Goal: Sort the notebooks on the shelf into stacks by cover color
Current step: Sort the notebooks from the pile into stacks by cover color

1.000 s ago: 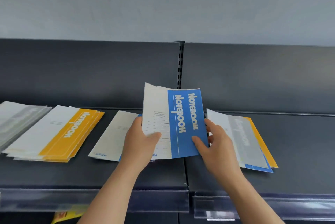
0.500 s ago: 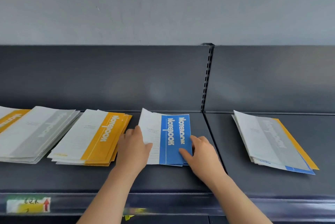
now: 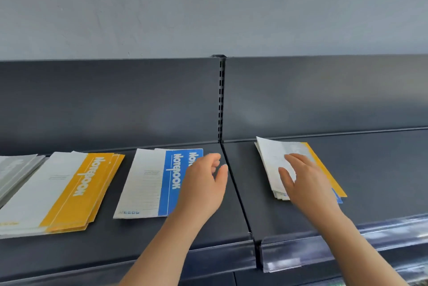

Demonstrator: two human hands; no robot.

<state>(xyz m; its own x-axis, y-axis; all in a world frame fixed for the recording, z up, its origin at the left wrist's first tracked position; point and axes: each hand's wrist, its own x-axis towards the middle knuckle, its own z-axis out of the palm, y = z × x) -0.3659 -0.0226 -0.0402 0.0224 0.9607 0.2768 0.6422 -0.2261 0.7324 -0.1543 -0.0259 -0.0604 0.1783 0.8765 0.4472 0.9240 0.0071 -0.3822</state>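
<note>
The grip of the left hand (image 3: 203, 183) is slack, fingers loosely curled around nothing, over the right edge of the blue stack (image 3: 159, 183). That stack lies flat on the shelf (image 3: 382, 170), long axis front to back, far end leaning right. The right hand (image 3: 305, 181) rests straight-fingered on the mixed pile (image 3: 271, 158), whose far end leans left. The yellow stack (image 3: 69, 190) and grey stack (image 3: 16, 170) lie further left

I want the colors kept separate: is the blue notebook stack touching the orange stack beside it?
Apart. The head view shows a bare strip of dark shelf running between the blue stack and the orange stack.
</note>
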